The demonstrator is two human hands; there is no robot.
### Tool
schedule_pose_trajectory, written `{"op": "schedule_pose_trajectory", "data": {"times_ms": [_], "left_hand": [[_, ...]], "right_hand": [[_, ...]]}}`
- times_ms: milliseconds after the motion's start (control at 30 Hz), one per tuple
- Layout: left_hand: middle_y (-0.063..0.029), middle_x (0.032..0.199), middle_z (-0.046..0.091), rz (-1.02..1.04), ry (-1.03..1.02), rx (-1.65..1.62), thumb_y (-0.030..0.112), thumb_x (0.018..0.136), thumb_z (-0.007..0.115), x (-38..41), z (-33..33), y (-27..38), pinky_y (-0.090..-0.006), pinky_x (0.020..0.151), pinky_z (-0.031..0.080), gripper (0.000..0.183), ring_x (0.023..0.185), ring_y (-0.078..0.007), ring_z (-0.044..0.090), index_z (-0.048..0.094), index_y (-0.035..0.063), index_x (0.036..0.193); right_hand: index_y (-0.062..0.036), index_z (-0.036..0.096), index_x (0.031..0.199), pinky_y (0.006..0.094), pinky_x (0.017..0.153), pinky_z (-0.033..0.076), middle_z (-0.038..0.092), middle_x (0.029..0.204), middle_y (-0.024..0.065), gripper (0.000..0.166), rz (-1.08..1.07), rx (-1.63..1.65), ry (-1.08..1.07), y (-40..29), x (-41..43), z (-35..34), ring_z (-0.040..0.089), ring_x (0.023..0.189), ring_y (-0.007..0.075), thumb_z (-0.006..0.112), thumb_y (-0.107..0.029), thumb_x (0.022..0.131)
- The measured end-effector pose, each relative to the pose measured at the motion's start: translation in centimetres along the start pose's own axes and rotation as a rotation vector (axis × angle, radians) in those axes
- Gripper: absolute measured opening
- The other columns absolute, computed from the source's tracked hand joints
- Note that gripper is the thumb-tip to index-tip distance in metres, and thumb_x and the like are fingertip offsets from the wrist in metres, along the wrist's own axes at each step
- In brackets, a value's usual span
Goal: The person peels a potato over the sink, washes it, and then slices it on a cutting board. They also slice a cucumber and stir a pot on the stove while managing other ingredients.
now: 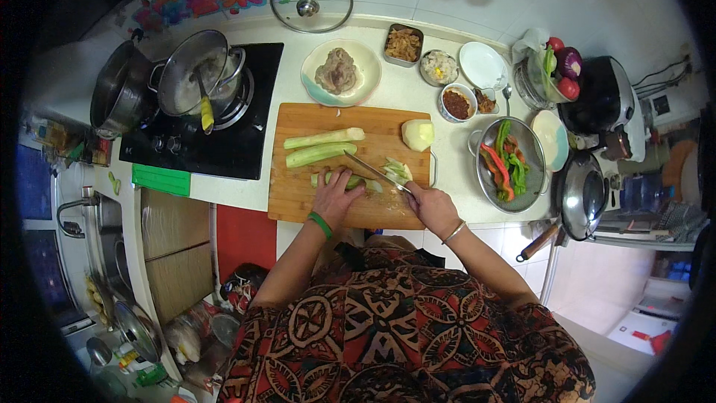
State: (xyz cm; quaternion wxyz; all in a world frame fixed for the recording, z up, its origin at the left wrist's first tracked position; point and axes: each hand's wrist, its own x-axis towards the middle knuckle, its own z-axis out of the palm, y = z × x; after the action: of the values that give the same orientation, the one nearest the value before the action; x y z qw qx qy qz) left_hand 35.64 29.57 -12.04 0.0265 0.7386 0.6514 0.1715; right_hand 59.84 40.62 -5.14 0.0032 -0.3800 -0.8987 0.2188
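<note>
My right hand (436, 210) grips a kitchen knife (375, 170), its blade slanting up and left across the wooden cutting board (313, 204). Under the fingers of my left hand (338, 196) lies a pale green piece of peeled vegetable (358, 182), pressed to the board. Two more lengths of it, an upper stalk (324, 138) and a lower stalk (321, 154), rest side by side farther back. Thin cut slices (397, 169) sit just beyond the knife. A peeled, pale yellow potato-like vegetable (418, 135) stands at the board's right rear corner.
Behind the board is a plate (371, 85) of meat. To the right stands a metal strainer (488, 196) with red and green peppers. A steaming pot (187, 81) holding a yellow-handled utensil is on the black stove (196, 151) at left. A lidded pan (583, 196) sits far right.
</note>
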Motion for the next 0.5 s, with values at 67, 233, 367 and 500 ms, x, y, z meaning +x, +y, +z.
{"op": "schedule_pose_trajectory", "data": {"times_ms": [67,233,367,500], "left_hand": [[-0.0108,0.125,0.053,0.010,0.013,-0.004,0.011,0.079,0.062,-0.3,0.5,0.0,-0.0600,0.102,0.030,0.034,0.123,-0.0322,0.045,0.065,0.0226,0.112],[-0.0075,0.124,0.054,-0.011,0.039,0.002,0.012,0.080,0.060,-1.2,1.2,0.1,-0.0581,0.102,0.030,0.032,0.123,-0.0305,0.047,0.067,0.0229,0.109],[-0.0070,0.123,0.054,-0.014,0.040,0.001,0.013,0.080,0.060,-1.1,1.1,0.3,-0.0584,0.103,0.029,0.033,0.123,-0.0313,0.047,0.066,0.0232,0.111],[-0.0075,0.123,0.054,-0.026,0.007,-0.023,0.015,0.082,0.059,-1.4,1.2,0.2,-0.0595,0.105,0.028,0.032,0.125,-0.0323,0.046,0.064,0.0235,0.113]], "right_hand": [[-0.0123,0.057,0.108,0.0486,0.054,0.052,0.062,0.064,0.0174,0.018,0.014,0.001,-0.043,-0.3,-0.5,-0.3,0.063,0.059,0.0381,0.056,-0.023,0.093],[-0.0118,0.056,0.108,0.0487,0.054,0.051,0.063,0.067,0.0170,0.019,-0.003,-0.022,-0.101,-1.4,-2.1,-1.6,0.063,0.059,0.0383,0.056,-0.024,0.095],[-0.0113,0.056,0.109,0.0489,0.054,0.051,0.063,0.068,0.0170,0.020,0.013,-0.046,-0.121,-1.1,-2.5,-0.8,0.063,0.060,0.0386,0.055,-0.026,0.095],[-0.0120,0.052,0.119,0.0500,0.053,0.051,0.065,0.071,0.0181,0.028,-0.020,0.006,-0.087,-1.3,-0.4,2.5,0.065,0.062,0.0380,0.054,-0.019,0.092]]}}
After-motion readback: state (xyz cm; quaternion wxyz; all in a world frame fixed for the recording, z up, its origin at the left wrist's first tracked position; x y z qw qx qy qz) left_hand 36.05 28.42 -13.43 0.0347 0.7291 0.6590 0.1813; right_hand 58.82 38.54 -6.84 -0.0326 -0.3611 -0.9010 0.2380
